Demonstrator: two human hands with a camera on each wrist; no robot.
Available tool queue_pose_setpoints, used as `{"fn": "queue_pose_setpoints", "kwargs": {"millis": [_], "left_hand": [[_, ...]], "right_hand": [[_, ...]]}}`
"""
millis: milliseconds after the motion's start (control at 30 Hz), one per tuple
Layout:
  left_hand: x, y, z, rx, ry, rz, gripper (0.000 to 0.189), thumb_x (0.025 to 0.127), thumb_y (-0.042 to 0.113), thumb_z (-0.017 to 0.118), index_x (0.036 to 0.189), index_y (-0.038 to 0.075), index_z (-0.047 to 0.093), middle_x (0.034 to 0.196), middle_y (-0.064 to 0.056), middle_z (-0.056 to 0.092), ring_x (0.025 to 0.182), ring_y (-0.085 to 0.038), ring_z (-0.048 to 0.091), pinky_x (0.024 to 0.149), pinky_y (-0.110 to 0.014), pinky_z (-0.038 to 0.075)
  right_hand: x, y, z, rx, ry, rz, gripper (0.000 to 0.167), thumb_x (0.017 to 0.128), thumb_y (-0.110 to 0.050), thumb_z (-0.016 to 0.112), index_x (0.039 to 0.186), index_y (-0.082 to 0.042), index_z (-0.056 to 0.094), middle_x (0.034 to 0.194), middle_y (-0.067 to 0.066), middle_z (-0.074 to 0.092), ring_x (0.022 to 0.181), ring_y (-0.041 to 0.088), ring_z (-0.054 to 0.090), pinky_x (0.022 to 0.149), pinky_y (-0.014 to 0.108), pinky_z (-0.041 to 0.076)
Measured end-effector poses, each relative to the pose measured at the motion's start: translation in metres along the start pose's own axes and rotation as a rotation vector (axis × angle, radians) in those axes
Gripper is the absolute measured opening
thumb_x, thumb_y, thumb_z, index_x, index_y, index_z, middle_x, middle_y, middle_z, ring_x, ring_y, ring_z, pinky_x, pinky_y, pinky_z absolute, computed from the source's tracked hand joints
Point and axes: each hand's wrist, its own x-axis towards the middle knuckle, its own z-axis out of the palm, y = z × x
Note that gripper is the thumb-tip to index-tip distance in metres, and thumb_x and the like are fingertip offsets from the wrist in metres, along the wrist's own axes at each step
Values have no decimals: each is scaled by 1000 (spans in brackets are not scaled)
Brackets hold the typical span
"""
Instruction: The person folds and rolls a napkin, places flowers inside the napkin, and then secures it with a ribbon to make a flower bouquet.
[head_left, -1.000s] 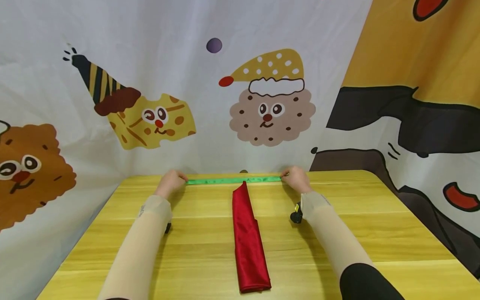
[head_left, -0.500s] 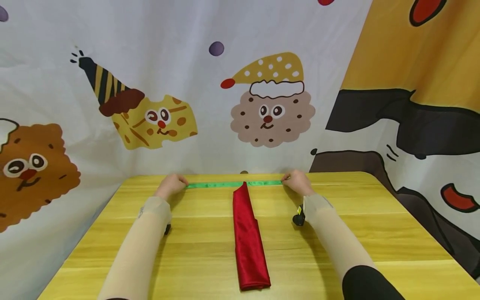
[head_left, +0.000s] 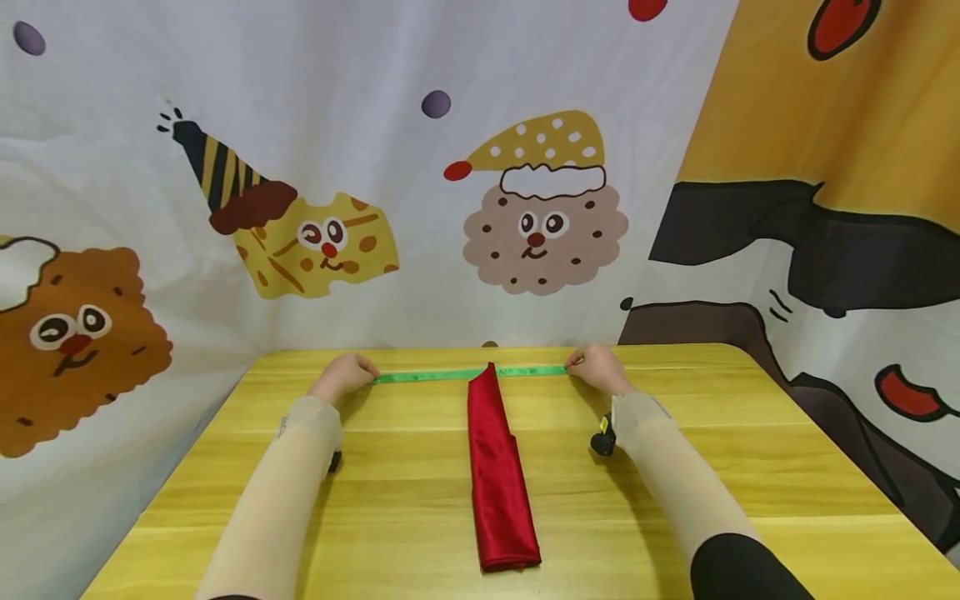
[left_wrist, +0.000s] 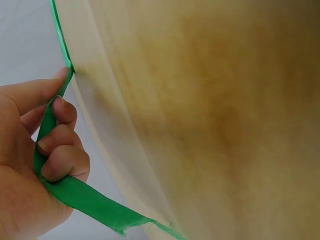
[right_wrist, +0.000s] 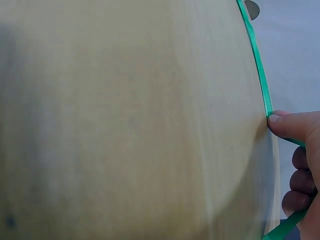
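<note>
A green ribbon (head_left: 431, 376) is stretched across the far side of the table between both hands. My left hand (head_left: 344, 377) pinches its left end; in the left wrist view the ribbon (left_wrist: 95, 202) runs through the curled fingers (left_wrist: 65, 162) and its frayed tail hangs out below the palm. The right hand (head_left: 596, 367) pinches the other end between thumb and fingertip, with more ribbon (right_wrist: 285, 227) trailing from under the curled fingers in the right wrist view. A folded strip of shiny red cloth (head_left: 501, 475) lies lengthwise between the forearms, its pointed tip overlapping the ribbon in the head view.
The wooden table (head_left: 405, 517) ends at a white printed curtain (head_left: 420, 308) just behind the ribbon. A black wrist camera (head_left: 603, 437) sits under the right sleeve (head_left: 667, 458), near the tabletop.
The green ribbon and both hands have come slightly nearer to me from the table's far edge, the ribbon still held taut. The red cloth lies as before; the head view has shifted a little.
</note>
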Motion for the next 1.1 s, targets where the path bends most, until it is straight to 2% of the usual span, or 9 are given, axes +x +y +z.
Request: {"fn": "queue_pose_setpoints", "kwargs": {"millis": [133,300,533,933,1100], "left_hand": [[-3,-2,3,12,-8,0,23,88,7,55,102,0,73,112,-18,66,101,-34,57,91,-46,43],[-10,-1,5,-18,-39,-27,23,92,7,54,105,0,72,118,-20,63,110,-38,54,95,-51,41],[-18,1,6,-52,-49,-34,23,93,6,53,106,-2,71,117,-21,63,110,-38,54,96,-52,40],[-31,5,3,-65,-51,2,23,95,6,53,106,-4,71,116,-22,63,109,-38,55,94,-52,41],[-38,4,-2,-79,-91,32,22,93,6,53,102,0,73,113,-19,64,108,-37,56,93,-52,43]], "right_hand": [[-4,0,0,1,-1,-14,9,88,-15,69,92,-12,77,107,8,69,96,27,61,84,45,47],[-10,-1,0,-6,-12,-12,10,89,-15,68,92,-12,77,108,10,69,94,27,61,82,44,48],[-20,-1,1,26,-18,-5,11,90,-15,68,94,-12,77,112,12,67,97,28,62,83,45,49],[-30,5,-1,81,-11,-20,11,91,-14,67,95,-11,77,110,12,68,96,28,62,82,45,49],[-38,6,-3,95,-17,-37,10,91,-13,67,95,-10,77,108,11,68,97,28,62,84,46,49]]}}
